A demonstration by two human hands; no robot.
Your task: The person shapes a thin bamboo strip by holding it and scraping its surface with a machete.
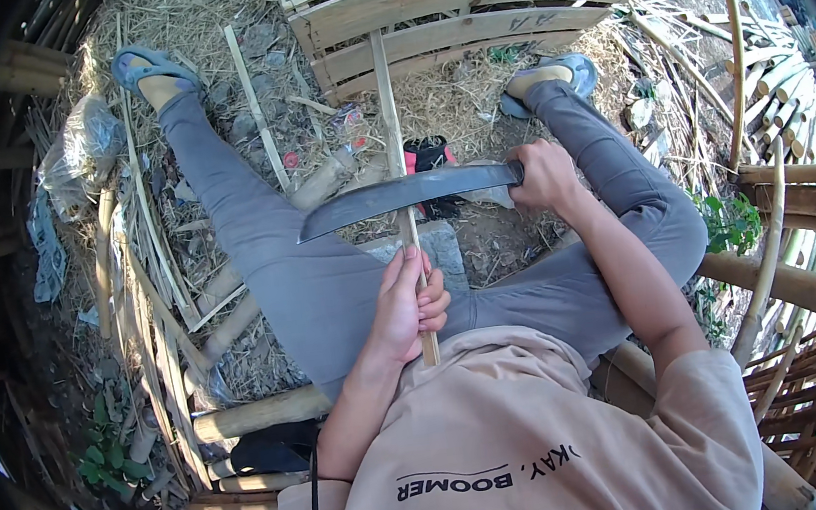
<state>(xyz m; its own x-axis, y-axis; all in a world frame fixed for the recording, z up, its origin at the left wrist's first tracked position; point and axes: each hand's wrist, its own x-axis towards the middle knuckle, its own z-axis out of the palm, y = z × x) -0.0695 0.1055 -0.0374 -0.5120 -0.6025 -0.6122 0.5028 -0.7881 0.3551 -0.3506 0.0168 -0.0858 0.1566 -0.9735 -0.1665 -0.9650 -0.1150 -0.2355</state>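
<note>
My left hand [408, 305] is closed around the near part of a long, narrow bamboo strip [389, 106]. The strip runs away from me, and its far end meets the slatted wooden crate [460, 2]. In my right hand [544, 177] is the handle of a machete [401, 195], gripped with closed fingers. Its dark, broad blade points left and lies across the strip, just beyond my left hand; whether it touches the strip I cannot tell. Below the blade, between my legs, a grey stone block [440, 256] shows in part. A black and pink item [429, 155] sits behind the strip.
Straw and wood scraps cover the ground. Loose bamboo strips [256, 111] lie to the left, near a clear plastic bag [93, 140]. Cut bamboo poles [783, 96] are piled at the right. Thick bamboo poles [805, 290] frame my seat, with a woven basket-like structure [812, 400] at lower right.
</note>
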